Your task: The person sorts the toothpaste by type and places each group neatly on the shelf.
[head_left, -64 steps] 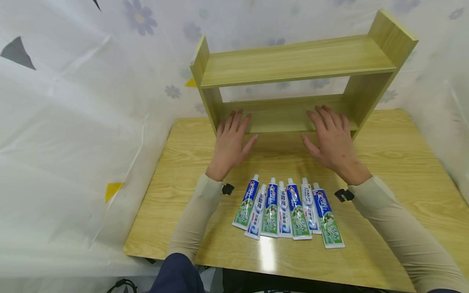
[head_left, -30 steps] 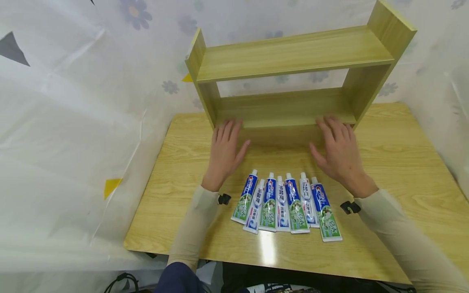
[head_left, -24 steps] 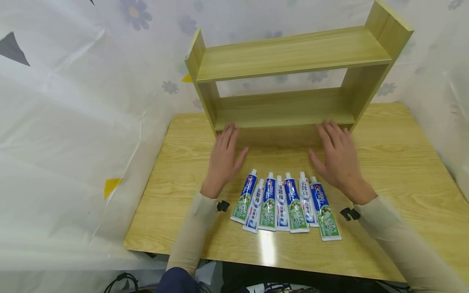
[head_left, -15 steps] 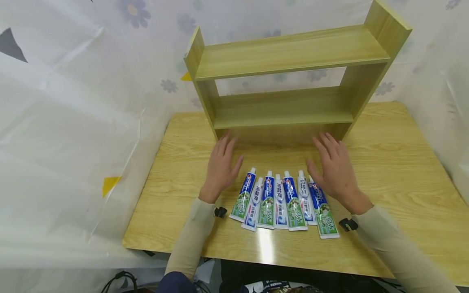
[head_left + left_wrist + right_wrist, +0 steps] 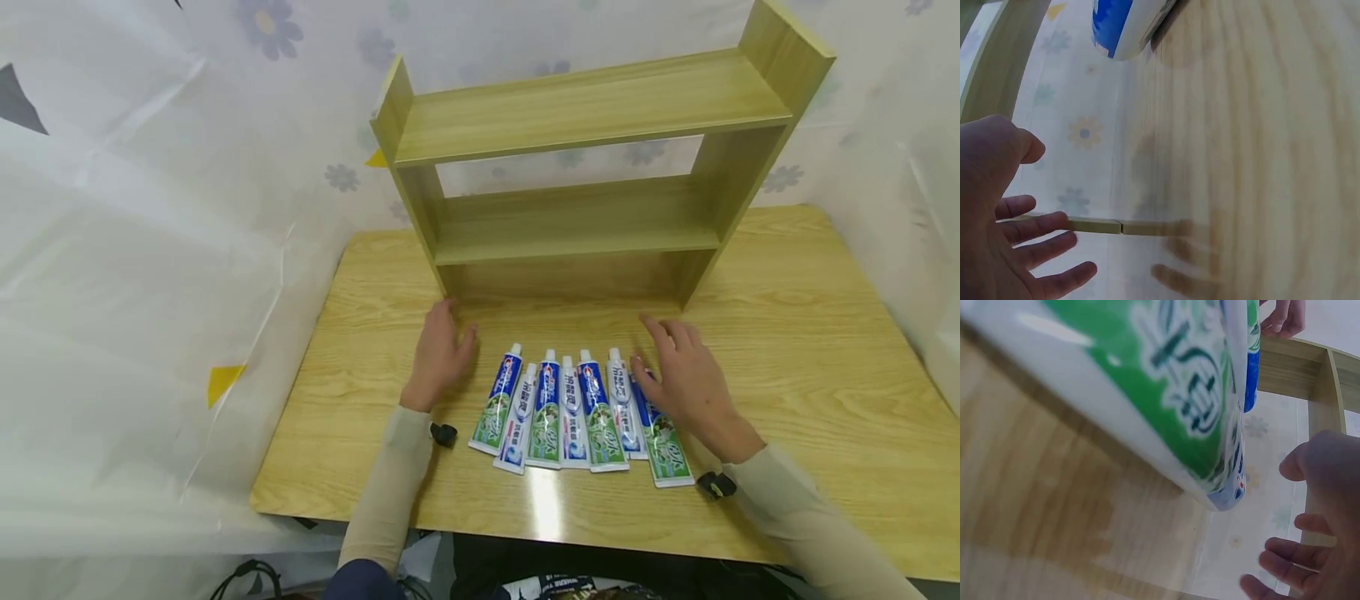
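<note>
My left hand (image 5: 438, 354) is over the table, with its fingertips close to the foot of the wooden shelf unit's left side; I cannot tell whether they touch. In the left wrist view, that hand (image 5: 997, 212) has spread fingers and holds nothing. My right hand (image 5: 686, 379) hovers beside the rightmost blue-and-green toothpaste tube (image 5: 667, 446) and hides part of its upper end. Loosely bent, empty fingers show on the right hand (image 5: 1319, 544) in the right wrist view. Between the hands, several toothpaste tubes lie in a fanned row, blue-and-green ones (image 5: 547, 412) alternating with white ones (image 5: 573, 417), caps toward the shelf unit.
A two-board wooden shelf unit (image 5: 592, 104) stands at the back of the wooden table (image 5: 810, 358), against a flower-patterned wall covering (image 5: 270, 25). Its lower board (image 5: 577, 225) sits above the tabletop. The table's front edge runs near the person's body.
Both hands have drawn back from the shelf unit's lower board toward the person and down to the tabletop. The toothpaste tubes and shelf unit stay put, while the head view has shifted slightly.
</note>
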A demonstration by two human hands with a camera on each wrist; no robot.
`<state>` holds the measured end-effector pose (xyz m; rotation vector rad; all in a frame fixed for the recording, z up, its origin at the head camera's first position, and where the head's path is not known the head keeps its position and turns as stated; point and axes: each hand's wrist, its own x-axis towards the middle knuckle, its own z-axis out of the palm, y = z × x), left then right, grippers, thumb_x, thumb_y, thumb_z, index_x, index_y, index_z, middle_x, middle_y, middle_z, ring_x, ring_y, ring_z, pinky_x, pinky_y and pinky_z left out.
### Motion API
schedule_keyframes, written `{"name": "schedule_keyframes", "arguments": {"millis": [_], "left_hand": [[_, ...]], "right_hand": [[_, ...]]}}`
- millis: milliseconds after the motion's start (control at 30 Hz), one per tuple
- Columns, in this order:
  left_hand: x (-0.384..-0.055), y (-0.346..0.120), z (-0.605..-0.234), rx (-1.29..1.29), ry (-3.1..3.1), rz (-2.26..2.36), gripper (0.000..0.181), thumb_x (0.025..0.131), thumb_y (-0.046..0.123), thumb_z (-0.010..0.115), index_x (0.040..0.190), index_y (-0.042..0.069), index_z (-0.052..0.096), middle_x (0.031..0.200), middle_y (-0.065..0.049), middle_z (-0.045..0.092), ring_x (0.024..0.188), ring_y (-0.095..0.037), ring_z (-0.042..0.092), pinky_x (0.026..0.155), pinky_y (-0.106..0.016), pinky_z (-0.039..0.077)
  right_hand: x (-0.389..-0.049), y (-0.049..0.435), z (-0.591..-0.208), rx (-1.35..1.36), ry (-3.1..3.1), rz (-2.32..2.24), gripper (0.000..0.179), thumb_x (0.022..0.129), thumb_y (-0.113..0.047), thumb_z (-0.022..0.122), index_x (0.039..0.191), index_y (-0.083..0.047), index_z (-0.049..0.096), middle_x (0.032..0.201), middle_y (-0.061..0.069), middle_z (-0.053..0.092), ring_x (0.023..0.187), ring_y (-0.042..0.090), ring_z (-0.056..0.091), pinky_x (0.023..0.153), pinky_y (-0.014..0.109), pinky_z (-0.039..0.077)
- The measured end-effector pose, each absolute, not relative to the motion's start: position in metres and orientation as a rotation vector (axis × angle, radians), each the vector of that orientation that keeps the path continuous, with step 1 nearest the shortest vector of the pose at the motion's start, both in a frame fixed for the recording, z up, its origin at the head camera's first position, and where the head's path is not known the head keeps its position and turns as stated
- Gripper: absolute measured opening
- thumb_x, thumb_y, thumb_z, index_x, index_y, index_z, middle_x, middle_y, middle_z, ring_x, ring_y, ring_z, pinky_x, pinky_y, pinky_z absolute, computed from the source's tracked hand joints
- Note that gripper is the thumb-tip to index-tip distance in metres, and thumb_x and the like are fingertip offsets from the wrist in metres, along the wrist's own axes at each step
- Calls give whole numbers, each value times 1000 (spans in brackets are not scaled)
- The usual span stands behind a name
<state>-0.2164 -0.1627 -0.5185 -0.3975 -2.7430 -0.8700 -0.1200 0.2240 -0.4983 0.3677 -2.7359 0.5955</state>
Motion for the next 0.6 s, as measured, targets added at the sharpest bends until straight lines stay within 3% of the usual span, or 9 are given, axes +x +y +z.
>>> {"name": "schedule_keyframes", "arguments": {"millis": [167,300,433,600], "left_hand": [[-252,-183,-566,-361,-2657,-1035,35,108,38,58,123,8,47,103,-15,65,91,-34,68,81,-48,57],[-279,-194,-589,-333,-2670,-1007,32,107,42,55,117,13,46,88,-6,62,69,-23,59,61,-40,49],[-294,-200,-589,-326,-2701,-977,28,108,42,52,106,14,49,81,-4,58,63,-20,52,56,-38,44],[-293,-199,-567,-265,-2810,-935,36,113,43,44,101,11,55,83,-8,60,66,-24,56,59,-42,46]], "right_hand": [[-112,224,-500,323,-2937,579,61,105,-28,70,156,-1,52,124,27,65,97,37,64,69,52,59],[-106,223,-501,289,-3057,585,58,107,-33,66,153,-1,54,124,26,66,84,27,64,67,46,59],[-100,222,-502,247,-3090,598,65,108,-35,64,159,0,47,128,30,66,84,30,68,66,48,60],[-92,219,-503,206,-3138,617,73,108,-38,63,164,0,36,139,38,64,101,46,75,72,55,63]]}}
